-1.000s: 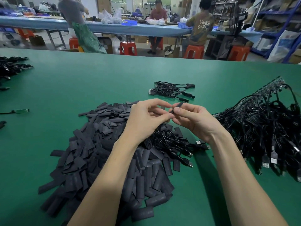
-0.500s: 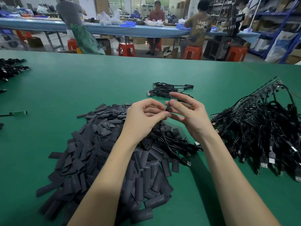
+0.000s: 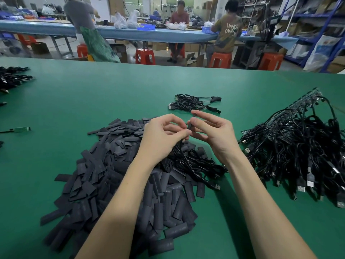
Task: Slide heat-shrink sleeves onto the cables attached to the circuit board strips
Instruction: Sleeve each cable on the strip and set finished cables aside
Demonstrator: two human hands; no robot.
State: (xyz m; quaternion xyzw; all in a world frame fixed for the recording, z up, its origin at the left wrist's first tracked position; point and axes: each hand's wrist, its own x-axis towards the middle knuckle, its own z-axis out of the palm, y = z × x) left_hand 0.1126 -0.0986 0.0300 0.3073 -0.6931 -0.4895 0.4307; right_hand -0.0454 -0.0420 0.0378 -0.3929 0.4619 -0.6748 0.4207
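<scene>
Above sleeve pile [image 3: 119, 176], our right hand [image 3: 214, 135] pinched heat-shrink sleeve [image 3: 192, 122]; left hand [image 3: 164, 137] pinched cable [image 3: 194, 161] end just below it. We judged: keep sleeve mouth round, feed straight, avoid kinking cable.

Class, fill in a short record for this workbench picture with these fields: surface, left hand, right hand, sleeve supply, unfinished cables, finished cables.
surface: green table
left hand: left hand pinches a black cable near its end
right hand: right hand pinches a small black sleeve at the cable's tip
sleeve supply: pile of flat black sleeves under both forearms
unfinished cables: large tangle of cables on board strips, right side
finished cables: probably the small bundle beyond the hands; uncertain
</scene>
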